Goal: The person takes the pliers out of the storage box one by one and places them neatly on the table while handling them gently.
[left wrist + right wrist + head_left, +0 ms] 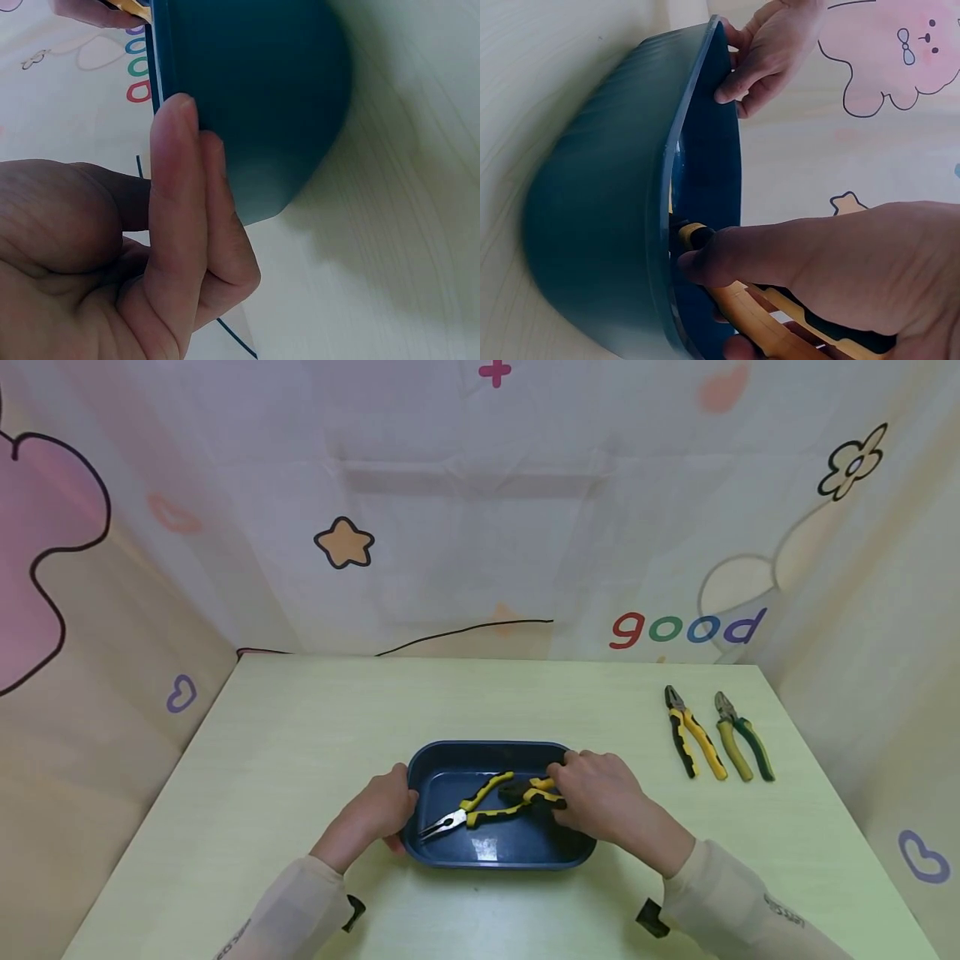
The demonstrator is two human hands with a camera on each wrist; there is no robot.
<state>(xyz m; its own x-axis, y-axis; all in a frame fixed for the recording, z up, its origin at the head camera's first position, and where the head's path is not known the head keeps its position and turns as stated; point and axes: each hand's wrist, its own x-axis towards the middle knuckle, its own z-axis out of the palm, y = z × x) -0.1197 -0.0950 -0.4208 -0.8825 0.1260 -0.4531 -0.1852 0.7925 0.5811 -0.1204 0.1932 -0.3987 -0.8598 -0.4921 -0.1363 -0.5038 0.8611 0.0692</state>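
A dark blue plastic basin (525, 852) sits on the table in front of the person. My left hand (378, 806) pinches its left end wall, thumb inside and fingers along the outside in the left wrist view (176, 202). In the basin lies a pair of long-nose pliers (472, 816) with yellow and black handles, jaws toward the lower left. My right hand (600, 797) grips the yellow-and-black handles of a second pair of pliers (754, 319) at the basin's right end. The dark head of that pair overlaps the long-nose pliers in the head view.
Two more tools lie side by side at the table's right: yellow-and-black combination pliers (693, 737) and green-handled diagonal cutters (742, 743). A printed curtain (465, 543) hangs behind the table (300, 710) and along both sides.
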